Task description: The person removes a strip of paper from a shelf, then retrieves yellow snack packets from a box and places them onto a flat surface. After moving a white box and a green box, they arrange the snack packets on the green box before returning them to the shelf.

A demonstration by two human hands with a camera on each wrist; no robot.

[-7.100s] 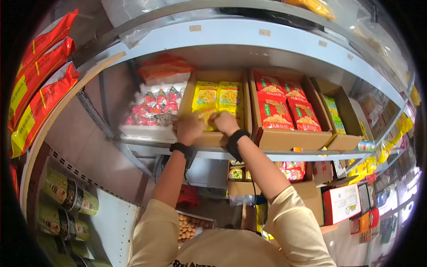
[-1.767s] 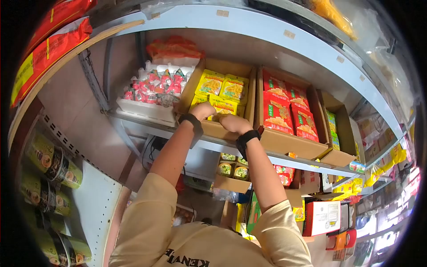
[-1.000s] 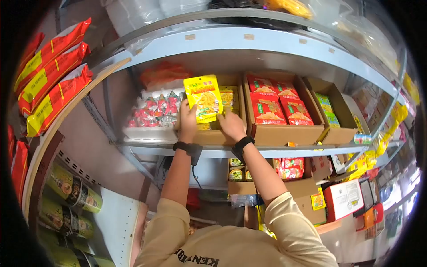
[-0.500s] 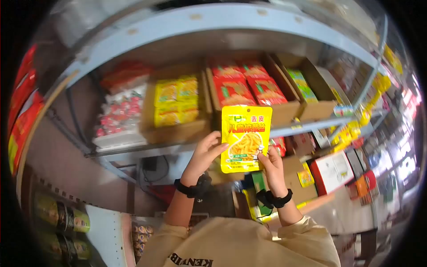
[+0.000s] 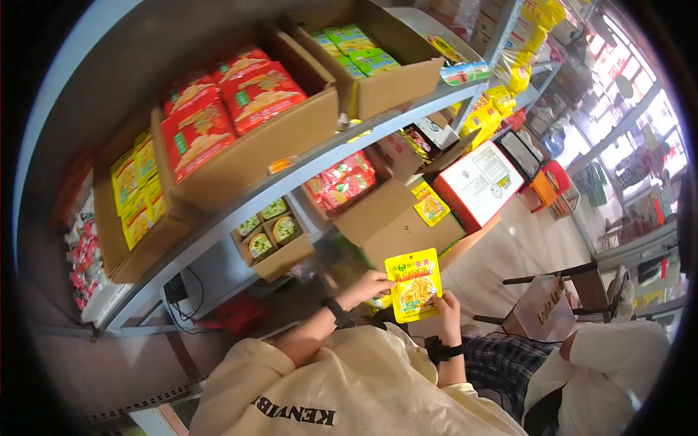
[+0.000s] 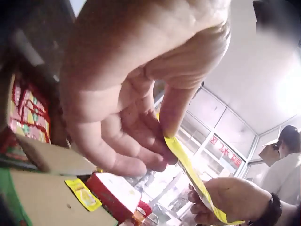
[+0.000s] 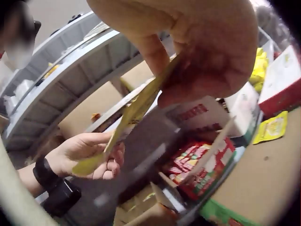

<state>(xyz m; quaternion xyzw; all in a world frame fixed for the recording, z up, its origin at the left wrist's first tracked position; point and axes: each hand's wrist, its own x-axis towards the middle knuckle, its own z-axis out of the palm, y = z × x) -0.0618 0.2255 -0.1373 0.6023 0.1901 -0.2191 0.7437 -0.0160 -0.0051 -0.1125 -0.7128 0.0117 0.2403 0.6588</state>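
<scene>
A yellow packet of shredded pickled mustard [image 5: 416, 285], printed with a picture of pale strips, is held up in front of the chest. My left hand [image 5: 367, 288] pinches its left edge between thumb and fingers. At the lower right edge my right hand [image 5: 448, 311] grips it, the thumb on its front. From the left wrist, the packet [image 6: 189, 165] shows nearly edge-on, running from the left hand [image 6: 117, 103] to the right hand [image 6: 235, 197]. The right wrist view also has the packet [image 7: 134, 110] edge-on between both hands.
Another yellow packet [image 5: 431, 204] lies on a cardboard box lid beside a red and white box [image 5: 480, 182]. On the shelf [image 5: 291, 179] stand cartons of yellow, red packets [image 5: 196, 134] and green packets [image 5: 363, 54]. Another person [image 5: 611, 363] is close at the right.
Both hands took the packet out of the yellow-packet carton, lifted it and brought it away from the shelf toward the body. The head view has turned right, bringing another person into view.
</scene>
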